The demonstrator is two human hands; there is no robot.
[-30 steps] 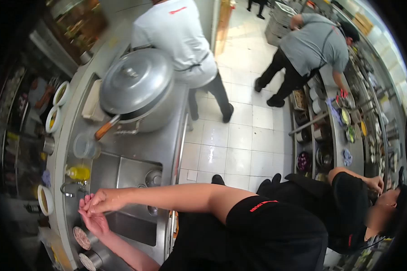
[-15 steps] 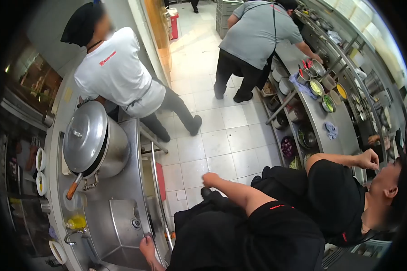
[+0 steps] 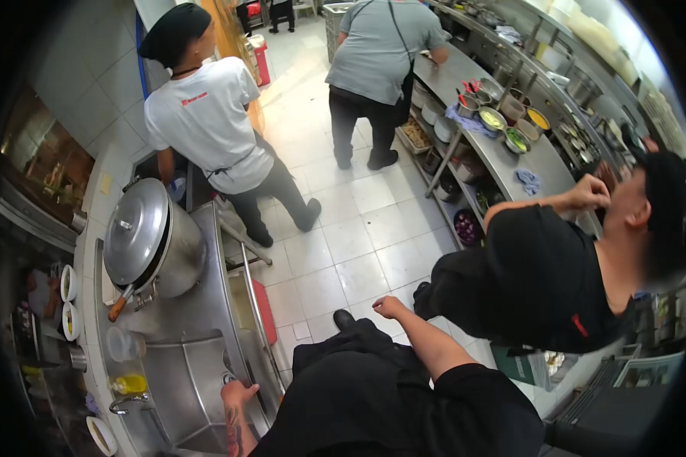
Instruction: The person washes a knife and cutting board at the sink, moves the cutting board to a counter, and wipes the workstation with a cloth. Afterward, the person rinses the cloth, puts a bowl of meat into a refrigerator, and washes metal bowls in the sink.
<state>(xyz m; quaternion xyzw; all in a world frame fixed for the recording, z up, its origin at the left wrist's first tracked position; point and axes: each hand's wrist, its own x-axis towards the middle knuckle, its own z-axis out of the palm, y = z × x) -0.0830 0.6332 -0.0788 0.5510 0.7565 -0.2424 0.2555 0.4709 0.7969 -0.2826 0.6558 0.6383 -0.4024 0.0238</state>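
My left hand point(image 3: 238, 391) is over the front edge of the steel sink point(image 3: 187, 381), close to its drain. Its thumb is spread apart, it holds nothing I can see, and its other fingers are partly hidden. My right hand point(image 3: 389, 307) hangs in front of my black apron, above the tiled floor, with its fingers curled in. Nothing shows in it. Left of the sink's far end stands a large metal pot point(image 3: 177, 255) under a tilted lid point(image 3: 136, 230). A wooden-handled utensil point(image 3: 119, 303) sticks out from beneath that lid.
A person in white point(image 3: 206, 126) works beyond the pot. Another in grey point(image 3: 377, 49) leans over the right counter point(image 3: 480, 145), which carries bowls and a blue cloth point(image 3: 527, 181). Close on my right stands a person in black point(image 3: 545, 266). Yellow liquid point(image 3: 129, 383) sits by the tap.
My view has shifted forward along the aisle. My left hand has moved up along the sink edge, and my right hand has swung right. The person in black now stands further apart from me.
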